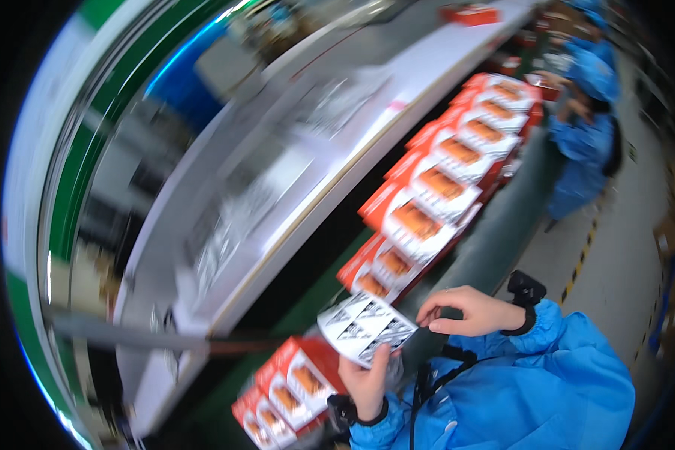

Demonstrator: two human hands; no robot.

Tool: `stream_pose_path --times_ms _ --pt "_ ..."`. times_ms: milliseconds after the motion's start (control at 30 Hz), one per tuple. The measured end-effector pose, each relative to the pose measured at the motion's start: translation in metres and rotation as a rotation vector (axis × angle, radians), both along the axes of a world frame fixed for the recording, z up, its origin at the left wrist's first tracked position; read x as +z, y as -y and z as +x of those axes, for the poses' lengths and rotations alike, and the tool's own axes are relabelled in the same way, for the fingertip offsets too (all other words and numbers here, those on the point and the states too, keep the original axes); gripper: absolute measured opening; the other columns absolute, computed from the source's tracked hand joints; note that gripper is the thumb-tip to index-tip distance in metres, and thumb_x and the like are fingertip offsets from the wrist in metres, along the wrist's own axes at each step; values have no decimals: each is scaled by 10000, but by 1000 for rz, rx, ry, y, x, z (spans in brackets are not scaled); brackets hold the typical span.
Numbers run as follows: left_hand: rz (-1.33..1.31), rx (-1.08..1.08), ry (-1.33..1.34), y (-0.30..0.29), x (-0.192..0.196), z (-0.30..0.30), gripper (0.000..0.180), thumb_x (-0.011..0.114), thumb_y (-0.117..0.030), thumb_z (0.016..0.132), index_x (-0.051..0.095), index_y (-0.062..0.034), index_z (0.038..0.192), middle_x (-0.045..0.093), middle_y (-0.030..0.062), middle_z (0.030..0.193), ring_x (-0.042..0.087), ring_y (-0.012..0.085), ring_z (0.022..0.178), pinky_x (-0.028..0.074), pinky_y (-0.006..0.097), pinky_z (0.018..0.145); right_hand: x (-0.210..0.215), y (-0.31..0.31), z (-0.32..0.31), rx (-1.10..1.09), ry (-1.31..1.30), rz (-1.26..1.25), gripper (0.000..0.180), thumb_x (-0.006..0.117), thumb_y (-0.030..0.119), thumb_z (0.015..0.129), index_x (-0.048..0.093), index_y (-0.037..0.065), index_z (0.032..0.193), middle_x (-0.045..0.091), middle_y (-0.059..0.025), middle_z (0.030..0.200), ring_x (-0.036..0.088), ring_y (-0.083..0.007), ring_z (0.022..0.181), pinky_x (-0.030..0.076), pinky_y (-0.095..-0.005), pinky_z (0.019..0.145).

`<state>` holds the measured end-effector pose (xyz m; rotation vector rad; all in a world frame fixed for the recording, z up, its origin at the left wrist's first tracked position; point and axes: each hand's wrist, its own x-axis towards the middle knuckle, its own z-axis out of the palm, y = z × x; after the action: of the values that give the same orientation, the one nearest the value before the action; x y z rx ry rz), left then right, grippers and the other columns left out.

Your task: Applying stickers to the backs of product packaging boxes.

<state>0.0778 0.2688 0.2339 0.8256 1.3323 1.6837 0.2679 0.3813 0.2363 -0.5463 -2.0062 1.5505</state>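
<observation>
My left hand [364, 384] grips the lower edge of a white sheet [345, 328] printed with black-and-white label shapes, thumb on top. Close to the sheet's right edge is my right hand [469, 312], its thumb and fingers bent together in a pinch. Whatever lies between those fingertips, if anything, is too small to make out. Below and left of the sheet sit red-and-white printed packs [289, 394], partly behind my left hand. Beyond it, a long row of similar red-and-white packs [416, 219] overlaps along the dark green belt [495, 244].
A long white bench [337, 176] with blurred clear plastic bags [229, 240] runs beside the belt on the left. A red box [469, 15] lies at its far end. Co-workers in blue [589, 139] stand at the far right. Yellow-black tape [581, 259] marks the floor.
</observation>
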Motion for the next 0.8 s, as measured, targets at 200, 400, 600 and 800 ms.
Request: stream_pose_path --times_ms 200,400,600,800 --pt "-27 268 -28 115 6 -16 264 620 47 824 531 97 1067 656 140 942 647 167 797 534 261 697 3 61 -84 352 39 59 142 666 142 822 606 20 861 604 -64 768 594 -163 686 466 -279 635" --pt "-212 525 -394 213 1 -39 229 717 -34 758 658 24 971 693 108 860 657 148 759 502 270 667 -2 137 -153 381 -209 460 188 737 86 713 649 64 878 578 -42 819 581 -191 688 470 -292 595" --pt "-244 601 -428 269 -11 -70 195 724 -53 753 679 -6 936 691 99 867 667 194 758 509 285 669 -4 190 -207 541 -223 577 245 738 108 709 648 44 927 595 -47 867 579 -197 725 477 -304 615" --pt "-257 494 -644 296 -24 -116 141 712 -40 746 689 -17 883 678 116 836 654 249 720 498 315 632 -13 216 -244 651 -98 552 215 691 106 760 620 26 947 603 -69 880 588 -234 764 491 -324 666"
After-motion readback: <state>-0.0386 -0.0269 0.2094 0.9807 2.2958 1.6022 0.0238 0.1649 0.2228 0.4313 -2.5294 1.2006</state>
